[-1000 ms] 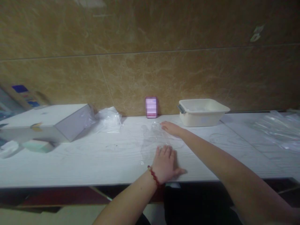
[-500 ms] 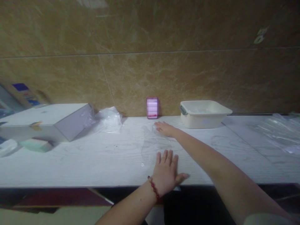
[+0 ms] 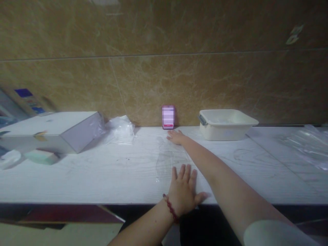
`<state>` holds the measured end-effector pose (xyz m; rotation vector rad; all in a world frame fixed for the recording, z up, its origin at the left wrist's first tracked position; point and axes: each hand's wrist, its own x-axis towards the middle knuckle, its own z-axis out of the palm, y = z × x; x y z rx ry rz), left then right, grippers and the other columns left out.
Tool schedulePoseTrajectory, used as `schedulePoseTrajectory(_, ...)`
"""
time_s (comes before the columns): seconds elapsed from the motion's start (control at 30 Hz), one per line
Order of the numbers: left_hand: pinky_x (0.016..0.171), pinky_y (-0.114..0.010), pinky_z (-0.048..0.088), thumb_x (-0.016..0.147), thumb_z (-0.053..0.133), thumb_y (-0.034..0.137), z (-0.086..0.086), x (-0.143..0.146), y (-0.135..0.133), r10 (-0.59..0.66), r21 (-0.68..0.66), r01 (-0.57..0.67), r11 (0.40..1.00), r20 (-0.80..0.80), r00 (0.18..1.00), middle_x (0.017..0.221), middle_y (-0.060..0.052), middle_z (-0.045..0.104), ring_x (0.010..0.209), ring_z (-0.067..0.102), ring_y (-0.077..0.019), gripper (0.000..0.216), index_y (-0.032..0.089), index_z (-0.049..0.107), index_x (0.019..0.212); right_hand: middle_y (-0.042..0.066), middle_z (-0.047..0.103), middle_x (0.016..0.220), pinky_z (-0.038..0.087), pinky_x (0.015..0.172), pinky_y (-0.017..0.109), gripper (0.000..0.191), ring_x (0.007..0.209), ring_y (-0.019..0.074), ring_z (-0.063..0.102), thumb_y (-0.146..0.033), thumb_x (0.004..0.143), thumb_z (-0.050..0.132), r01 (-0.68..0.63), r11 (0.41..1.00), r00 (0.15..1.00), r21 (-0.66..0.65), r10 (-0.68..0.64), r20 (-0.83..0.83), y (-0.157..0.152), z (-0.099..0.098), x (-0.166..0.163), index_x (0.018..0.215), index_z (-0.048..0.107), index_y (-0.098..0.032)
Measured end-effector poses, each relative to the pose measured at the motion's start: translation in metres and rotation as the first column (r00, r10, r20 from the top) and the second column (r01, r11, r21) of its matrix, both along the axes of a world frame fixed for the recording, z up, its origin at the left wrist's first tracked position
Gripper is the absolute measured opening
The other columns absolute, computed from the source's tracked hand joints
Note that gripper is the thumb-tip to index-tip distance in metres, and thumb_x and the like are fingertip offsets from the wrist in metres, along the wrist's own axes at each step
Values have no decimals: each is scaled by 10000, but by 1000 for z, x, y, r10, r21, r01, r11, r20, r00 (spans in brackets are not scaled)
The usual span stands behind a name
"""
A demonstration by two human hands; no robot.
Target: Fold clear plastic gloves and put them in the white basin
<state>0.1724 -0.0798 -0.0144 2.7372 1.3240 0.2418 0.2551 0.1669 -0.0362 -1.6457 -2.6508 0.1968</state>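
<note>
A clear plastic bag [image 3: 166, 159] lies flat on the whitish wood-grain table [image 3: 102, 177] in front of me. My left hand [image 3: 183, 189], with a red bead bracelet at the wrist, is spread flat near the table's front edge, on or beside the bag's near end. Reaching farther out, my right hand [image 3: 175, 137] rests with fingers stretched at the bag's far end. Just beyond its fingertips a phone [image 3: 168, 118] stands upright against the wall, its screen lit and blurred. Neither hand grips anything.
To the right stands a cream plastic tub [image 3: 225, 131] with a grey handle clip. Clear plastic bags [image 3: 307, 143] lie at the far right. On the left are a white box [image 3: 51, 128], a crumpled clear bag [image 3: 120, 130], a pale green block [image 3: 42, 156] and a white roundish object [image 3: 10, 159].
My right hand has slid slightly left and away from me, closer to the phone. The left hand stays spread in nearly the same place. The view has shifted a little.
</note>
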Motion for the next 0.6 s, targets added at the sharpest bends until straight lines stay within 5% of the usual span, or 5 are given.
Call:
schedulePoseTrajectory(0.23,949,-486,118,751,87,584,-7,-1,-1,8,49,-11,999,66,998,1326,-100,203,1212,109,-278,688,151,214,1271,76,305,1284,170,954,341,498,1189,167,221,-337,846,46,71,985,989,159,-49,-138,-12,10,10,1229,293,-138)
schedulePoseTrajectory(0.4,955,-479,100,739,78,601,-5,0,-4,32,37,-35,999,84,996,1321,-111,214,1211,107,-281,724,125,248,1258,67,307,1284,122,959,418,467,1194,187,202,-352,836,145,-47,990,998,136,52,-36,-34,-1,13,1230,297,-153)
schedulePoseTrajectory(0.6,949,-496,93,735,56,603,-2,-1,-4,26,-6,-26,1000,52,998,1317,-122,220,1207,127,-286,738,118,244,1259,38,203,1330,82,950,473,489,1213,197,134,-379,820,166,18,996,999,88,-22,38,-30,-5,8,1266,221,-186)
